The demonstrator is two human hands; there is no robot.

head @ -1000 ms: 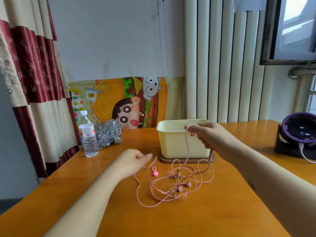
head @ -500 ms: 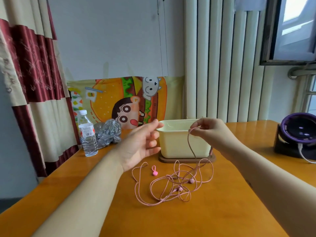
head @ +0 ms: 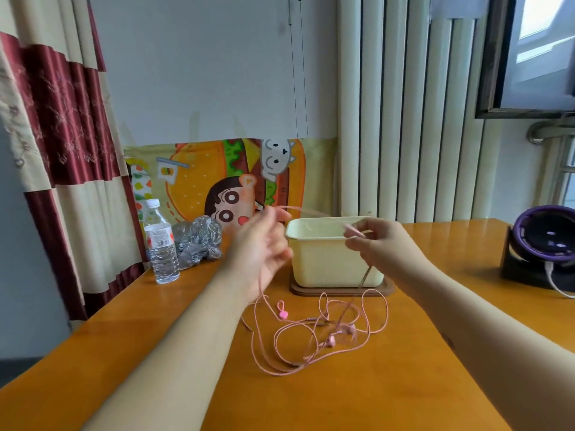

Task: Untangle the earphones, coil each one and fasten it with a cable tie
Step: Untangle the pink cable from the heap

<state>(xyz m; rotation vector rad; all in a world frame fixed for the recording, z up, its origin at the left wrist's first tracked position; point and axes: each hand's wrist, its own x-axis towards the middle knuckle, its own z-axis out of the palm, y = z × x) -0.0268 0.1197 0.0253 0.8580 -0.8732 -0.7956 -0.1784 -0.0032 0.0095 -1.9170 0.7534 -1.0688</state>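
Pink earphones lie in loose tangled loops on the wooden table, with two earbuds near the middle of the heap. My left hand is raised over the table, blurred, with a strand of the cable running across its fingers and hanging down to the heap. My right hand is up in front of the cream box and pinches another part of the same cable between thumb and fingertips. A small pink cable tie lies on the table left of the heap.
A cream plastic box stands on a brown lid behind the earphones. A water bottle and a crumpled clear bag sit at the back left. A purple and black device with a white cable is at the right.
My left hand rose from near the table to box height and took up a strand of cable. My right hand stayed high, and the heap shifted slightly as cable was drawn up.
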